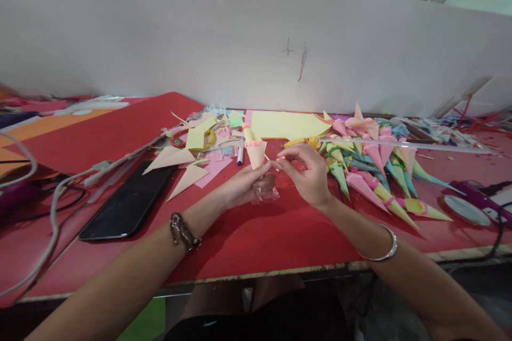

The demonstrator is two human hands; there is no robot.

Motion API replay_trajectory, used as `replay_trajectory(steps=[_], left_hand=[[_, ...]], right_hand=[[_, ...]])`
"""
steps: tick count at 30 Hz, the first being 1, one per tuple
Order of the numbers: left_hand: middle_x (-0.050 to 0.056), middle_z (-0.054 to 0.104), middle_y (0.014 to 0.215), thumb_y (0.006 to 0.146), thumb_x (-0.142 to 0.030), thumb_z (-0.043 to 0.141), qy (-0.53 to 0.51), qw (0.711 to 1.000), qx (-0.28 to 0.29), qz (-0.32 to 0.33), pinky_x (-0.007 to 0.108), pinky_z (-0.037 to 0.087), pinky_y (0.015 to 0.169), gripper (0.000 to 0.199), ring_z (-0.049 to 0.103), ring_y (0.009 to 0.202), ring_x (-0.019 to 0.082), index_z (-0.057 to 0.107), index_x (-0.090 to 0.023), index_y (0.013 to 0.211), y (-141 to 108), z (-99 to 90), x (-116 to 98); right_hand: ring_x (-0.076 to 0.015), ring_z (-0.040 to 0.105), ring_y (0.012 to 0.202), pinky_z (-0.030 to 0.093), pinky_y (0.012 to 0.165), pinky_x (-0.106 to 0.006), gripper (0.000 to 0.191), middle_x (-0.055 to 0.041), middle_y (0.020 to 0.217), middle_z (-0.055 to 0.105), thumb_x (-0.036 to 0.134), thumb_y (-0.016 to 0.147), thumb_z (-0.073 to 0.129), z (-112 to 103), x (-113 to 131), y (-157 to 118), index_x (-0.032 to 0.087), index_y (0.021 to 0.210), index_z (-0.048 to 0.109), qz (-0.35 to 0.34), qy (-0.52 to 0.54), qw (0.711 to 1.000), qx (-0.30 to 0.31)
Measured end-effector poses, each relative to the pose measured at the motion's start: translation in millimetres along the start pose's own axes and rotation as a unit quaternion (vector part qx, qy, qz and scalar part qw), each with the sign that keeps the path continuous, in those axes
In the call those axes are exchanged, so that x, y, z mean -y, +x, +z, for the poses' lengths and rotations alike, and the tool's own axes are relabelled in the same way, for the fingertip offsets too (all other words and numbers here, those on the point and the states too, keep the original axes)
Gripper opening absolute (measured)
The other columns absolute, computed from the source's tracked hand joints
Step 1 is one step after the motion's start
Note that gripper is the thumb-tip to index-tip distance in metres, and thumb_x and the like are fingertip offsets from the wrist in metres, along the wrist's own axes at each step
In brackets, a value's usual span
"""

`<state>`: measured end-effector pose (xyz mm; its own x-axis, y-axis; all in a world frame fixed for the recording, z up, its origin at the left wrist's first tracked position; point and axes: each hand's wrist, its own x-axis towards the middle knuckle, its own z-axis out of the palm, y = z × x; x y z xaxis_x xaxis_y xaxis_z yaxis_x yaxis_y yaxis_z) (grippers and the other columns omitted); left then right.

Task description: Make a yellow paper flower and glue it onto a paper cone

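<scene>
My left hand is closed around the lower part of a small peach paper cone. The cone stands point down, with pink fluffy trim round its rim and a yellow rolled piece rising above, tipped with pink. Close beside the left thumb is my right hand, its thumb and index fingertips brought together in a pinch. Whatever may be between those fingertips is too small to make out. Behind the right hand lies a yellow tool with a long clear stick reaching right.
Many finished-looking paper cones are heaped at the right, beside a purple device and a round pale disc. A black phone, paper scraps, a marker and a white cable lie left.
</scene>
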<state>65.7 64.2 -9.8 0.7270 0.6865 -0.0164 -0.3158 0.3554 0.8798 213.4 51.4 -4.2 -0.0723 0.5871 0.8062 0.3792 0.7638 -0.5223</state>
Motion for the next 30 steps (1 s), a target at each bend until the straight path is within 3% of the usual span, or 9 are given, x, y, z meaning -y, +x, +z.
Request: replay_trajectory(steps=[7,15,23,30], left_hand=[[-0.010,0.022,0.038,0.083,-0.046,0.036,0.074,0.997,-0.010,-0.028,0.017,0.030,0.041,0.033,0.019,0.036,0.006,0.050,-0.017,0.076,-3.5,5.6,-2.6],[-0.011,0.021,0.034,0.085,-0.052,0.015,0.078,0.996,0.041,0.005,0.017,0.022,0.036,0.047,0.014,0.031,0.005,0.045,-0.017,0.074,-2.6,1.4,0.2],[-0.011,0.021,0.033,0.085,-0.052,0.018,0.051,0.998,0.037,-0.018,0.016,0.022,0.037,0.044,0.013,0.031,0.005,0.041,-0.017,0.070,-3.1,9.5,3.5],[-0.011,0.021,0.032,0.084,-0.053,0.020,0.036,0.998,0.051,-0.021,0.016,0.022,0.038,0.045,0.013,0.032,0.005,0.043,-0.017,0.070,-4.2,7.9,3.5]], right_hand=[[-0.0142,0.056,0.081,0.047,0.071,-0.031,0.019,-0.0014,0.084,0.061,0.016,0.081,0.048,-1.8,1.3,2.5,0.025,0.090,0.062,0.035,0.022,0.999,-0.005],[-0.0129,0.055,0.076,0.046,0.070,-0.029,0.016,-0.0002,0.076,0.059,0.018,0.079,0.053,-3.8,1.9,3.7,0.026,0.084,0.066,0.037,0.060,0.997,-0.020],[-0.0135,0.053,0.087,0.046,0.078,-0.031,0.018,0.0001,0.085,0.055,0.019,0.077,0.056,-0.1,-3.1,2.5,0.032,0.084,0.066,0.061,0.114,0.992,-0.008],[-0.0119,0.053,0.083,0.048,0.073,-0.026,0.015,-0.0004,0.085,0.053,0.019,0.076,0.056,1.0,-1.2,3.9,0.027,0.084,0.065,0.109,0.148,0.983,0.008]])
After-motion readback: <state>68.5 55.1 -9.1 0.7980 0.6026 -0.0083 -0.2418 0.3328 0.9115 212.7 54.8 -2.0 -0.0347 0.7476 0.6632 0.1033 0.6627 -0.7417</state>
